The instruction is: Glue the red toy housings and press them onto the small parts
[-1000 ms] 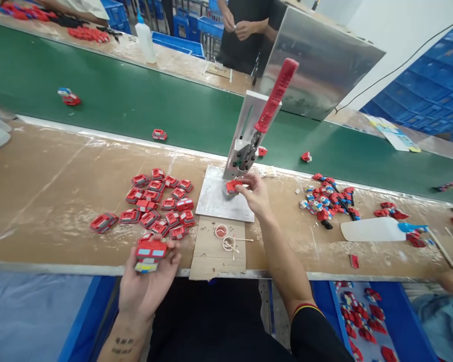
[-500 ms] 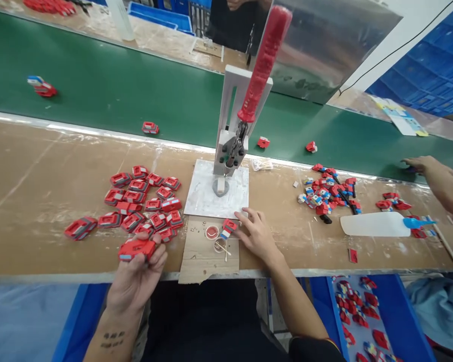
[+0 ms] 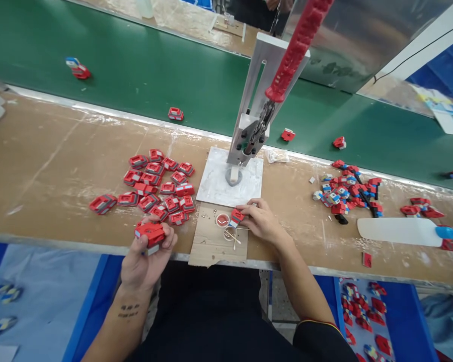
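Note:
My left hand [image 3: 149, 259] grips a red plastic toy part [image 3: 151, 234] above the table's front edge, with a pale piece showing beneath it. My right hand [image 3: 262, 221] rests at the cardboard, its fingertips closed on a small red, white and blue toy part [image 3: 237, 217]. Beside that part stand a small cup of red stuff [image 3: 222, 220] and another small cup [image 3: 228, 233] with cotton swabs [image 3: 233, 238] across it. Left of the cardboard [image 3: 204, 246] lies a group of red and grey toy parts [image 3: 151, 179].
A lever press [image 3: 254, 125] with a red handle stands on a white plate [image 3: 211, 186]. Behind runs a green conveyor belt [image 3: 136, 65] carrying scattered parts. To the right are a pile of coloured parts [image 3: 343, 191] and a white bottle [image 3: 396, 231]. Blue bins [image 3: 411, 311] sit below the table.
The view has shifted. My left hand has turned the red part, showing a pale piece below. My right fingers have closed in on the small part. Another person's hand at right has left view.

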The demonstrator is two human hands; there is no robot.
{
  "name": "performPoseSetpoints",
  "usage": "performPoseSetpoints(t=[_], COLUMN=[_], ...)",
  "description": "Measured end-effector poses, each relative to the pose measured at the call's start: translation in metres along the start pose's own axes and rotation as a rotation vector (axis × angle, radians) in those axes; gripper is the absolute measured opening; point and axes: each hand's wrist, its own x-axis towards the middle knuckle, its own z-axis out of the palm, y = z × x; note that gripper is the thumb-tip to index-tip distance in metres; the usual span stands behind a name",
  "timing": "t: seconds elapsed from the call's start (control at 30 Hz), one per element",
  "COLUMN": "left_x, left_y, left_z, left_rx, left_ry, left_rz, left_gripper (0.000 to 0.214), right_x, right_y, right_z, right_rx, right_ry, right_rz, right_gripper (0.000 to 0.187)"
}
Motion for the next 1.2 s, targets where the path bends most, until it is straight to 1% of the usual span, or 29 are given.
performPoseSetpoints(t=[0.1,0.17,0.23,0.3,0.33,0.4,0.5,0.57,0.63,0.67,0.73,0.77,0.8,0.87,0.9,0.93,1.0,1.03,1.1,1.13,1.2], left_x=[0.001,0.001,0.002,0.003,0.003,0.004,0.007,0.008,0.009,0.010,0.014,0.017,0.021,0.032,0.038,0.044,0.059,0.068,0.088,0.100,0.124], left_y=[0.001,0.001,0.000,-0.001,-0.002,-0.003,-0.004,-0.005,-0.006,-0.006,-0.005,-0.004,-0.001,0.005,0.009,0.013,0.018,0.018,0.014,0.009,-0.002], left_z=[0.000,0.000,-0.002,-0.004,-0.006,-0.007,-0.005,-0.001,0.001,0.000,-0.003,-0.005,-0.007,-0.009,-0.007,-0.002,0.015,0.026,0.051,0.063,0.081], left_rx=[-0.011,-0.015,-0.009,0.009,0.021,0.056,0.103,0.127,0.173,0.211,0.306,0.365,0.433,0.580,0.651,0.714,0.807,0.842,0.891,0.901,0.892], left_ry=[-0.016,-0.012,0.006,0.025,0.026,0.019,0.033,0.065,0.088,0.093,0.096,0.094,0.085,0.044,0.000,-0.062,-0.211,-0.285,-0.405,-0.447,-0.498], left_rz=[-0.029,-0.047,-0.046,-0.023,-0.009,0.014,0.043,0.059,0.072,0.079,0.112,0.142,0.178,0.280,0.325,0.359,0.383,0.371,0.325,0.308,0.299], left_gripper=[0.048,0.044,0.040,0.036,0.035,0.039,0.056,0.065,0.067,0.065,0.059,0.057,0.057,0.055,0.053,0.051,0.045,0.043,0.041,0.042,0.045], right_x=[-0.003,-0.011,-0.021,-0.030,-0.035,-0.043,-0.056,-0.065,-0.073,-0.075,-0.076,-0.074,-0.071,-0.061,-0.052,-0.042,-0.010,0.011,0.063,0.091,0.142], right_y=[-0.001,0.005,0.018,0.037,0.048,0.069,0.092,0.100,0.101,0.101,0.098,0.097,0.097,0.098,0.101,0.104,0.117,0.126,0.148,0.159,0.178], right_z=[0.002,-0.006,-0.021,-0.041,-0.051,-0.065,-0.078,-0.084,-0.090,-0.094,-0.099,-0.101,-0.102,-0.103,-0.105,-0.107,-0.115,-0.120,-0.127,-0.128,-0.124], right_rx=[0.134,0.191,0.195,0.175,0.163,0.132,0.064,0.011,-0.031,-0.043,-0.047,-0.044,-0.039,-0.030,-0.026,-0.021,-0.009,-0.013,-0.067,-0.123,-0.196], right_ry=[0.089,0.186,0.294,0.393,0.432,0.471,0.474,0.467,0.450,0.440,0.390,0.351,0.308,0.239,0.225,0.228,0.254,0.279,0.341,0.370,0.380], right_rz=[0.099,0.197,0.297,0.407,0.466,0.581,0.739,0.823,0.866,0.869,0.825,0.786,0.743,0.671,0.647,0.633,0.601,0.583,0.573,0.594,0.661], right_gripper=[0.012,0.011,0.016,0.023,0.027,0.035,0.047,0.053,0.059,0.064,0.078,0.081,0.079,0.063,0.056,0.052,0.056,0.059,0.061,0.060,0.057])
